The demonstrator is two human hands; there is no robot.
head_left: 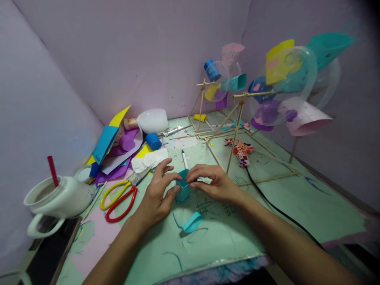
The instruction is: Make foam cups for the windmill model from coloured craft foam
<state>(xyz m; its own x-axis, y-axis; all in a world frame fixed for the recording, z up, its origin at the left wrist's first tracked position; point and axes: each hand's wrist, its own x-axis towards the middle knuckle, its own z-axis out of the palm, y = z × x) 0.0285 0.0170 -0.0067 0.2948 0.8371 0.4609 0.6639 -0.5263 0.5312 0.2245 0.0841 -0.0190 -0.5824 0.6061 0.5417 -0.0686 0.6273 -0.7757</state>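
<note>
My right fingers (199, 171) pinch the rim of the teal paper cup (184, 192); my left fingers (170, 196), spread, touch its opposite side. I'd press gently, avoiding creases.

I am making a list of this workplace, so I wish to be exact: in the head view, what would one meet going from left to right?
Mug, scissors, left hand, cyan cup, right hand, larger wheel.
</note>
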